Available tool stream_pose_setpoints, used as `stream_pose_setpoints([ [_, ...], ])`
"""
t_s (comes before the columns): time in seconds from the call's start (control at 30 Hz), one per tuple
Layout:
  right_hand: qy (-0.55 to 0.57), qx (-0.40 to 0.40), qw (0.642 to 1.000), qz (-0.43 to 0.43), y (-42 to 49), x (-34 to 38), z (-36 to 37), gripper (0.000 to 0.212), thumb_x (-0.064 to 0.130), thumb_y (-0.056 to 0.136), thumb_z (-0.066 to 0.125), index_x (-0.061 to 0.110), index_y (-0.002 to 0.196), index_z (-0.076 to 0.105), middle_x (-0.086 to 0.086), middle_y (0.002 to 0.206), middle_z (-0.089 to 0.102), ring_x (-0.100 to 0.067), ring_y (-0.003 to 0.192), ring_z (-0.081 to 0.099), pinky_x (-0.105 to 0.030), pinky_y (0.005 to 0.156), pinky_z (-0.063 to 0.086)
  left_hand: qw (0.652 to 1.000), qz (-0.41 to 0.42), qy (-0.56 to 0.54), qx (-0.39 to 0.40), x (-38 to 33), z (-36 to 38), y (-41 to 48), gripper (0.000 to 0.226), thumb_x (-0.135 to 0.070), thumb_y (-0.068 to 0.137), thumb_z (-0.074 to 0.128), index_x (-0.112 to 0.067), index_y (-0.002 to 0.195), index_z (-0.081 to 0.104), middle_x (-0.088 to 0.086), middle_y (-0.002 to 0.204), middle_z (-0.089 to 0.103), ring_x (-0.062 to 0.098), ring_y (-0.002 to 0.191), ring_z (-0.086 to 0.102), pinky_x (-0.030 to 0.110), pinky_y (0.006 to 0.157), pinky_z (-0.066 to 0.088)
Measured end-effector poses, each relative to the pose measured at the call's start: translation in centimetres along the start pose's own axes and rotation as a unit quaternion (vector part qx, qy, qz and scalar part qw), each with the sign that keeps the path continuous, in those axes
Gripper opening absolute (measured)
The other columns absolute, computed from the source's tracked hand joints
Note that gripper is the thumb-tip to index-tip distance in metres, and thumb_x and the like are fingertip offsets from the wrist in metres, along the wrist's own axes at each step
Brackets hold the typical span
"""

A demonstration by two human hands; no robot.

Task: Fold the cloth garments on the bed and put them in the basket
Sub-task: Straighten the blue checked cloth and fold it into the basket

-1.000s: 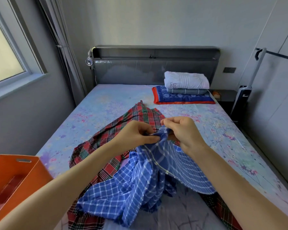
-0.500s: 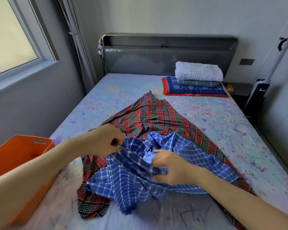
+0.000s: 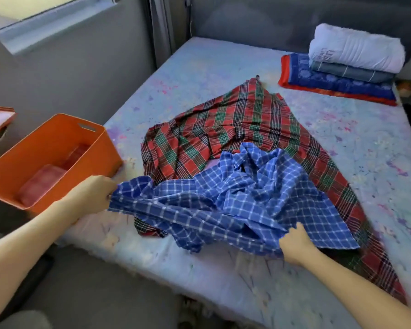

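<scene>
The left hand (image 3: 94, 195) pinches a bunched corner of the blue cloth (image 3: 226, 200) near the bed's left edge, just beside the basket (image 3: 55, 136). The right hand (image 3: 294, 243) grips the cloth's near edge further right, fingers tucked under the fabric, so I cannot see how they lie. A second ago both hands were close together, working one spot of the cloth held up over the bed; half a second ago they had started to part; now they are well apart and low, with the blue cloth drawn out between them. That looks like spreading it flat before the first fold, so I judge the folding of this piece has barely begun. The middle of the blue cloth is still a crumpled heap, and it lies on top of the red cloth (image 3: 235, 124), which sprawls unfolded across the bed (image 3: 199, 67) and runs out toward the near right corner. The basket holds what looks like one or two folded reddish pieces, though its orange walls tint them and I cannot tell them apart. At the far right a stack (image 3: 349, 62) of folded linens sits against the headboard. The red cloth's lower part is hidden beneath the blue, and both forearms are cut off at the picture's edge.
</scene>
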State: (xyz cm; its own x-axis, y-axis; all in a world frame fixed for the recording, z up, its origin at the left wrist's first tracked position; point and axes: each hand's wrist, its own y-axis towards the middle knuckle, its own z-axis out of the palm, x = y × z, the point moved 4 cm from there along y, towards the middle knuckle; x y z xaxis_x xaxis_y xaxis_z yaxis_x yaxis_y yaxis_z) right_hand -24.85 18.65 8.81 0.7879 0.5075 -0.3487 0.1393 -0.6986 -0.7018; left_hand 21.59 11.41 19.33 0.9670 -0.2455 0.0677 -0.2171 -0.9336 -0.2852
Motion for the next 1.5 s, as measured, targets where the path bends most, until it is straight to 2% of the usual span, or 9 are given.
stream_pose_setpoints([
  [0.3, 0.21, 0.155, 0.965, 0.003, 3.1, 2.3, 1.8, 0.027, 0.043, 0.088, 0.051, 0.021, 0.072, 0.049, 0.008, 0.07, 0.049, -0.015, 0.065, 0.049, -0.029, 0.067, 0.036, 1.0, -0.027, -0.003, 0.009, -2.7, 4.0, 1.2, 0.013, -0.008, 0.081, 0.052, -0.007, 0.08, 0.065, 0.005, 0.081, 0.066, 0.024, 0.075, 0.06, 0.029, 0.061, 0.043],
  [0.53, 0.274, -0.14, 0.95, 0.054, 8.5, 5.4, -4.3, 0.03, 0.037, 0.101, 0.036, 0.014, 0.094, 0.054, -0.003, 0.103, 0.061, -0.023, 0.099, 0.057, -0.03, 0.068, 0.041, 0.996, 0.054, -0.075, 0.003, -6.1, 5.4, 1.5, 0.009, -0.003, 0.077, 0.052, -0.004, 0.07, 0.059, 0.004, 0.067, 0.056, 0.022, 0.063, 0.051, 0.034, 0.059, 0.043],
  [0.73, 0.114, -0.13, 0.982, 0.081, 15.3, 9.5, -4.6, 0.068, 0.053, 0.094, 0.042, 0.009, 0.144, 0.026, -0.012, 0.133, 0.047, -0.03, 0.112, 0.051, -0.037, 0.083, 0.044, 0.99, 0.08, -0.115, 0.005, -6.7, 7.7, 1.7, 0.012, -0.001, 0.071, 0.051, -0.008, 0.061, 0.049, 0.004, 0.061, 0.05, 0.023, 0.057, 0.045, 0.036, 0.055, 0.039],
  [0.83, 0.064, -0.082, 0.989, 0.104, 17.7, 10.1, -3.5, 0.07, 0.031, 0.09, 0.057, 0.01, 0.144, 0.019, -0.015, 0.116, 0.054, -0.027, 0.087, 0.055, -0.033, 0.061, 0.042, 0.989, 0.081, -0.122, 0.024, -6.9, 8.7, 1.6, 0.019, 0.0, 0.072, 0.051, -0.012, 0.06, 0.043, 0.004, 0.063, 0.049, 0.021, 0.058, 0.042, 0.034, 0.056, 0.036],
  [0.93, 0.149, -0.087, 0.977, 0.125, 18.5, 8.7, -3.2, 0.012, 0.003, 0.09, 0.053, 0.009, 0.1, 0.049, -0.003, 0.067, 0.05, -0.016, 0.053, 0.039, -0.028, 0.047, 0.03, 0.991, 0.076, -0.106, 0.041, -6.5, 9.0, 2.0, 0.019, -0.001, 0.074, 0.05, -0.013, 0.061, 0.042, 0.002, 0.063, 0.046, 0.02, 0.059, 0.04, 0.033, 0.057, 0.035],
  [1.0, 0.302, -0.127, 0.927, 0.181, 17.8, 5.7, -3.5, 0.012, -0.002, 0.092, 0.048, 0.009, 0.086, 0.046, -0.003, 0.058, 0.04, -0.016, 0.047, 0.032, -0.027, 0.045, 0.028, 0.992, 0.069, -0.093, 0.041, -6.2, 8.6, 2.5, 0.018, -0.001, 0.075, 0.049, -0.012, 0.062, 0.042, -0.002, 0.059, 0.04, 0.02, 0.059, 0.039, 0.033, 0.056, 0.035],
  [1.2, 0.667, -0.325, 0.583, 0.33, 10.4, -10.5, -8.6, 0.025, -0.001, 0.09, 0.042, 0.009, 0.067, 0.04, -0.009, 0.06, 0.036, -0.02, 0.047, 0.024, -0.026, 0.048, 0.02, 0.997, 0.009, -0.065, -0.047, -5.9, 1.6, 7.7, 0.013, -0.004, 0.082, 0.047, -0.01, 0.07, 0.047, 0.001, 0.07, 0.048, 0.021, 0.067, 0.047, 0.031, 0.059, 0.041],
  [1.33, 0.646, -0.47, 0.463, 0.384, 0.9, -21.2, -14.1, 0.012, 0.006, 0.084, 0.045, 0.006, 0.083, 0.057, -0.018, 0.081, 0.055, -0.023, 0.071, 0.048, -0.039, 0.065, 0.047, 0.969, -0.018, -0.151, -0.195, -6.2, -8.8, 12.8, 0.021, 0.004, 0.078, 0.044, -0.007, 0.062, 0.04, 0.008, 0.064, 0.047, 0.03, 0.067, 0.049, 0.041, 0.059, 0.042],
  [1.5, 0.493, -0.712, 0.321, 0.384, -15.5, -28.8, -20.4, 0.029, 0.007, 0.083, 0.041, -0.007, 0.101, 0.058, -0.026, 0.102, 0.062, -0.035, 0.094, 0.057, -0.035, 0.083, 0.038, 0.842, 0.053, -0.226, -0.487, -9.6, -27.8, 15.0, 0.023, -0.009, 0.075, 0.039, 0.006, 0.065, 0.052, 0.027, 0.072, 0.057, 0.041, 0.067, 0.055, 0.042, 0.06, 0.04],
])
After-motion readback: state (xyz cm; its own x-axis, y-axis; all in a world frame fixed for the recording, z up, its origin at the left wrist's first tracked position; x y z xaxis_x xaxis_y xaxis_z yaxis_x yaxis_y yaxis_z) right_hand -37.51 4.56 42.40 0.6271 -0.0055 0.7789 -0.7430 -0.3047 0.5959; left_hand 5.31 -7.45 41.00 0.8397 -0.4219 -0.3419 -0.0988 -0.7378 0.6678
